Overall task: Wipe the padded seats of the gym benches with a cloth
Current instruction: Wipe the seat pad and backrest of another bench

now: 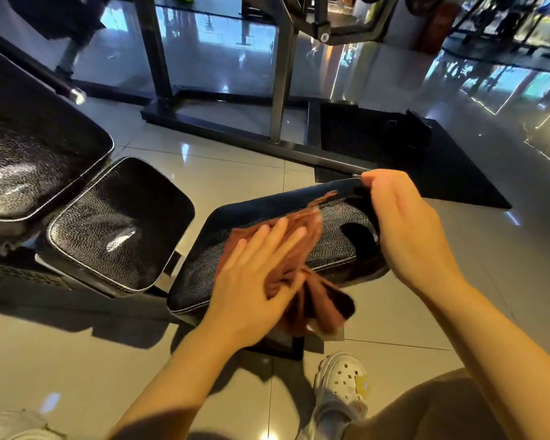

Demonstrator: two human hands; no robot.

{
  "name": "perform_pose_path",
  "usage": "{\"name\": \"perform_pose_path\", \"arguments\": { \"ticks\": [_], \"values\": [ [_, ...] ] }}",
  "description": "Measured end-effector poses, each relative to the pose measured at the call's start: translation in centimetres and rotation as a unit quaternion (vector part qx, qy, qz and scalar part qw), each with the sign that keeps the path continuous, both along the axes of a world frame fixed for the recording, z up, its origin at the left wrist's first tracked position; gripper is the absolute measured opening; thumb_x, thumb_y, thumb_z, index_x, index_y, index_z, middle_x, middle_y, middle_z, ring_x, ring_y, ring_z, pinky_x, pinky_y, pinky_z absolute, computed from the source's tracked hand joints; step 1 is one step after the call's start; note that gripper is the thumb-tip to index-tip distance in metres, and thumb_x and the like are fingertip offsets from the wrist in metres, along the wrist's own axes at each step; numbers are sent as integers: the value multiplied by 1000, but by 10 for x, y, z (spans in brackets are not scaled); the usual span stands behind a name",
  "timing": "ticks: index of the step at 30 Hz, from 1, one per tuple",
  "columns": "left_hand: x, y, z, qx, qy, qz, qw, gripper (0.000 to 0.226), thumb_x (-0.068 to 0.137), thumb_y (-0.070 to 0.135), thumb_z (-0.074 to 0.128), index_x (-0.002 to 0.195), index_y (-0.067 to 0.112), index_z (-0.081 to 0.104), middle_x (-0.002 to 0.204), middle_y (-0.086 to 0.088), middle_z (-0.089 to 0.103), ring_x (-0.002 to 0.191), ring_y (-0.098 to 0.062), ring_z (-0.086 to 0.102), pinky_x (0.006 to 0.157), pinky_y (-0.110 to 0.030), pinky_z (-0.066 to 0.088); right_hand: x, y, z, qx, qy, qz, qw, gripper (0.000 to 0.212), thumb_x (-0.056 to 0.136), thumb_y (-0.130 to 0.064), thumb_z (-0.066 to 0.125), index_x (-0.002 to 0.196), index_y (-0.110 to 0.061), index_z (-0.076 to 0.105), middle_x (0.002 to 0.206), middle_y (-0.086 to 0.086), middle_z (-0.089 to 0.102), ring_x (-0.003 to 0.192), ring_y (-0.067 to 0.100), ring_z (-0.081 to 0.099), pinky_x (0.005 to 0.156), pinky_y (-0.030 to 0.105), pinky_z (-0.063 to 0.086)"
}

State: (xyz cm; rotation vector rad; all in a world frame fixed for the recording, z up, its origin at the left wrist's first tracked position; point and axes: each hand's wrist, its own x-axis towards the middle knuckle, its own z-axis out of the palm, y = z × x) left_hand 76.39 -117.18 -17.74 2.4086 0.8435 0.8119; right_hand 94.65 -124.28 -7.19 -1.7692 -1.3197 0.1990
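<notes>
A black padded seat sits at the centre of the view, tilted up at its far right corner. A rust-brown cloth lies across it and hangs over its near edge. My left hand presses flat on the cloth, fingers straight and spread. At the seat's far right edge, my right hand grips the pad with its fingers curled over the corner. A second black padded seat stands to the left, with a larger back pad beyond it.
A grey steel machine frame rises behind the seats on a glossy tiled floor. A black floor mat lies at the right rear. My white shoe stands just below the seat.
</notes>
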Motion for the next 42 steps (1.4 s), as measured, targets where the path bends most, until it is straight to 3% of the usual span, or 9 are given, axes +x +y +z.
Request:
{"name": "perform_pose_path", "arguments": {
  "ticks": [3,6,13,18,26,29,34,39,42],
  "values": [
    [-42,8,-25,-89,-35,75,993,58,87,61,34,143,53,23,157,15,26,146,-5,17,120,-44,17,-4,-4,-8,-32,-98,23,994,34,96,-45,29,117,-32,53,101,-22,52,92,-7,47,76,5,35],
    [-51,11,-26,-168,-68,170,969,54,82,64,41,133,54,27,150,-2,40,140,-23,35,113,-51,31,0,-10,-17,-37,-130,49,990,36,98,-46,29,123,-29,50,113,-20,45,111,2,46,91,20,40],
    [-20,18,-6,-235,-6,194,952,61,96,49,43,150,33,21,158,-5,25,144,-29,23,117,-43,18,2,-13,-19,-33,-124,55,990,35,98,-46,28,120,-29,49,109,-17,47,103,2,47,87,22,42],
    [37,-15,43,-132,10,27,991,60,93,61,33,142,46,1,160,9,15,147,-13,8,121,-43,3,-3,-11,-14,-28,-83,45,995,24,99,-45,30,115,-38,47,103,-18,54,96,-4,52,77,16,42],
    [42,-35,23,133,-21,-66,989,67,88,45,47,149,38,20,160,8,19,148,-15,15,120,-41,9,3,-16,3,-1,56,13,998,28,106,-32,30,119,-25,53,94,-21,56,84,-18,54,66,2,41],
    [8,-26,-7,107,-26,-8,994,68,87,43,48,150,34,24,158,7,26,146,-14,22,117,-49,21,5,-16,-3,-17,26,18,999,28,105,-38,30,122,-31,51,102,-26,53,96,-14,52,73,7,43],
    [-64,-3,-54,-96,-54,225,968,77,83,63,36,140,13,47,141,-9,52,133,-30,43,110,-51,34,5,-17,-7,-34,-5,25,999,28,106,-38,28,126,-33,47,105,-26,50,100,-5,51,72,4,39],
    [-48,-4,-43,-84,-77,236,965,73,86,58,33,140,11,48,138,-12,53,131,-32,45,113,-52,28,2,-14,-6,-28,14,21,999,29,106,-35,26,126,-31,48,105,-22,52,98,-6,51,72,3,39],
    [-25,-15,-22,-74,-79,201,974,69,86,60,31,146,26,33,147,-6,45,138,-25,36,117,-49,20,0,-12,-6,-20,24,22,999,24,106,-36,27,120,-35,46,103,-26,51,98,-4,52,77,12,43]
  ]
}}
